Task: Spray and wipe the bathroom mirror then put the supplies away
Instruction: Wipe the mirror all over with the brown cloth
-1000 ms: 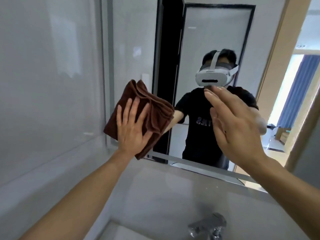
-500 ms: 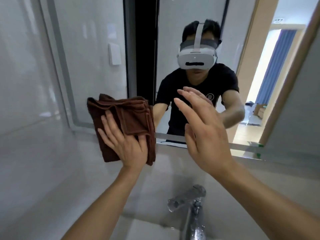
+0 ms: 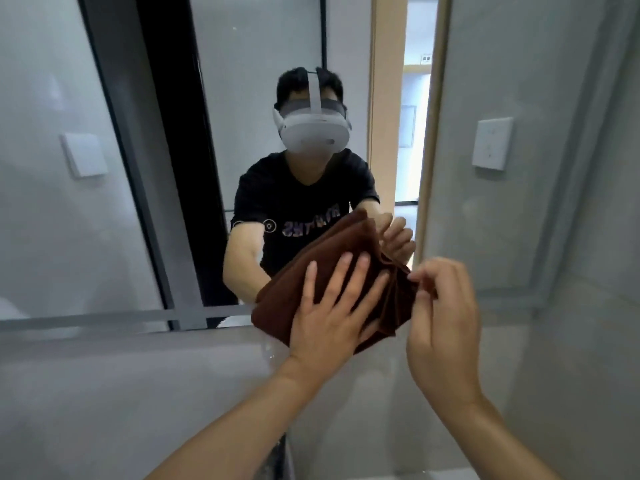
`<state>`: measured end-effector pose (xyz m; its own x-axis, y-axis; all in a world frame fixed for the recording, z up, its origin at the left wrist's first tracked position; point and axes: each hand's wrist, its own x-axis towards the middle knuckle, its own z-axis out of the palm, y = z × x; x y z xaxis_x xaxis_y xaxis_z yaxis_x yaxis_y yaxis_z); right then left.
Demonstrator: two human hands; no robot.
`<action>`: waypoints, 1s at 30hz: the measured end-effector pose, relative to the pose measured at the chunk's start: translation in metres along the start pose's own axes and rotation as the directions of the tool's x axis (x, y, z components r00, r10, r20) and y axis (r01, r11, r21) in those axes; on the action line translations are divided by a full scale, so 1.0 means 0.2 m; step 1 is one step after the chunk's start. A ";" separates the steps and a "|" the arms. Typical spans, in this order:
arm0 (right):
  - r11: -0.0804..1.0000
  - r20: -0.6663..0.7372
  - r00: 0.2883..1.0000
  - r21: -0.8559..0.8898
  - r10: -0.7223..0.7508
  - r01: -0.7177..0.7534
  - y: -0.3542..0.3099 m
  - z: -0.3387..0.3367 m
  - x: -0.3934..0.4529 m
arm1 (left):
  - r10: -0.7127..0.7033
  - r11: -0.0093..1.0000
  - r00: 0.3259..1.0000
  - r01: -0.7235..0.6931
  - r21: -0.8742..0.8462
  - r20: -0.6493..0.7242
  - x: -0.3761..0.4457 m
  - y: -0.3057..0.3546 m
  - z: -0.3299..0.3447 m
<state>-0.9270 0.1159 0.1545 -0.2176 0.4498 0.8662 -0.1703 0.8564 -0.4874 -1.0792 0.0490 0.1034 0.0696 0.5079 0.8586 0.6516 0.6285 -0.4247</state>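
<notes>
From my remote seat I see a brown cloth [image 3: 332, 265], thick and soft with a fuzzy terry nap, folded into several layers whose edges bunch into pleats on its right side; it lies flat against the mirror [image 3: 114, 188] at the mirror's bottom edge, toward the right end of that edge, and its lower corner hangs past the edge over the pale glossy wall [image 3: 121, 393] below; the mirror itself is a smooth, hard sheet with a frosted band along its bottom and right borders; the left hand [image 3: 332, 320] presses on the cloth with its palm flat, fingers [image 3: 346, 271] straight and spread apart, tips pointing up and to the right; the right hand [image 3: 443, 327] stands edge-on just right of the cloth, its fingers curled inward, and the fingertips [image 3: 414, 277] with the thumb pinch the bunched right edge of the cloth; I cannot tell how many layers they catch; in the glass I see a person in a black T-shirt with a white headset, and the reflected hands meeting the cloth; a white rectangular switch plate [image 3: 491, 143] sits on the wall to the right of the mirror, well apart from the hands; its twin shows as a reflection on the left side of the glass.
</notes>
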 end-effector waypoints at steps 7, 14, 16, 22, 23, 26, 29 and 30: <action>0.971 -0.149 0.960 0.017 0.239 -0.239 0.13 -0.23 -0.03 | 0.340 0.940 0.936 -0.334 -0.074 0.087 0.38 0.27 -0.05; 0.910 -0.263 0.875 0.025 0.405 -0.414 0.32 -0.33 -0.04 | 0.587 0.808 0.797 -0.568 -0.156 0.138 0.72 0.54 -0.05; 0.886 -0.302 0.838 0.059 0.455 -0.460 0.39 -0.34 -0.04 | 0.627 0.778 0.763 -0.608 -0.155 0.157 0.80 0.59 -0.05; 0.851 -0.390 0.759 0.180 0.521 -0.493 0.42 -0.30 0.11 | 0.690 0.719 0.713 -0.653 -0.238 0.127 0.93 0.58 -0.07; 0.839 -0.426 0.724 0.226 0.542 -0.496 0.40 -0.29 0.14 | 0.701 0.700 0.706 -0.651 -0.293 0.107 0.94 0.56 -0.07; 0.816 -0.503 0.644 0.332 0.577 -0.472 0.37 -0.21 0.23 | 0.731 0.627 0.679 -0.627 -0.462 0.071 1.00 0.52 -0.12; 0.820 -0.562 0.599 0.350 0.570 -0.452 0.37 -0.14 0.27 | 0.716 0.569 0.693 -0.508 -0.647 0.085 1.07 0.47 -0.17; 0.839 -0.587 0.607 0.287 0.536 -0.463 0.38 -0.11 0.27 | 0.708 0.542 0.700 -0.447 -0.712 0.100 1.09 0.46 -0.20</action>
<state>-0.9305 0.2106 0.1670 0.3405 0.8808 0.3290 -0.3175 0.4371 -0.8415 -0.9752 0.1936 0.2625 0.4344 0.8588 0.2715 0.8598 -0.3056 -0.4091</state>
